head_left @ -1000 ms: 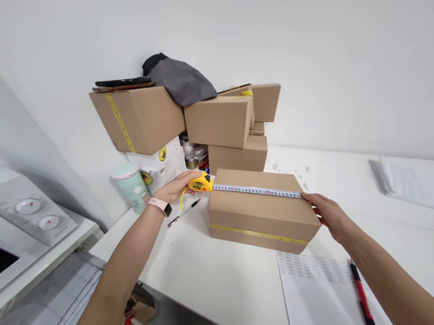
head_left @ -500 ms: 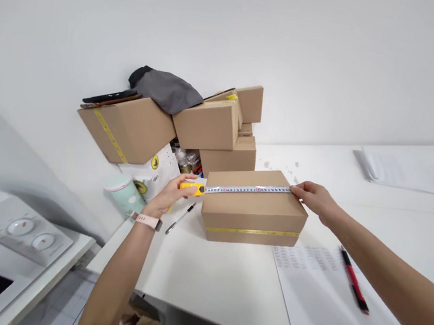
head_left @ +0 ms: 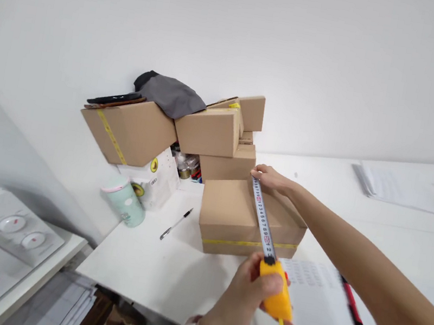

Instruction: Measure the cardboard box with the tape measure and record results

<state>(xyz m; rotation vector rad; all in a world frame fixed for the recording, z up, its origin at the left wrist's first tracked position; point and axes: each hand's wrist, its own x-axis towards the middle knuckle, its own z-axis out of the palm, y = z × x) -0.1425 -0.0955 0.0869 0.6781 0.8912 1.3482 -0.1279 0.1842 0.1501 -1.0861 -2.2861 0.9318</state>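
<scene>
A brown cardboard box (head_left: 228,216) with a yellow tape band lies on the white table (head_left: 184,267). My left hand (head_left: 245,299) is closed round a yellow tape measure (head_left: 276,293) in front of the box's near edge. Its white blade (head_left: 261,216) runs from front to back over the box's top. My right hand (head_left: 274,180) pinches the blade's end against the far top edge of the box.
Behind the box stands a stack of cardboard boxes (head_left: 189,130) with a grey cloth (head_left: 170,94) on top. A mint cup (head_left: 124,201) and a pen (head_left: 175,223) lie to the left. A printed sheet (head_left: 324,317) with a red pen (head_left: 352,310) lies to the right. Papers (head_left: 398,188) sit far right.
The tape ran left to right along the box's top. It now runs front to back: my left hand came round to the near side and my right hand moved to the far edge.
</scene>
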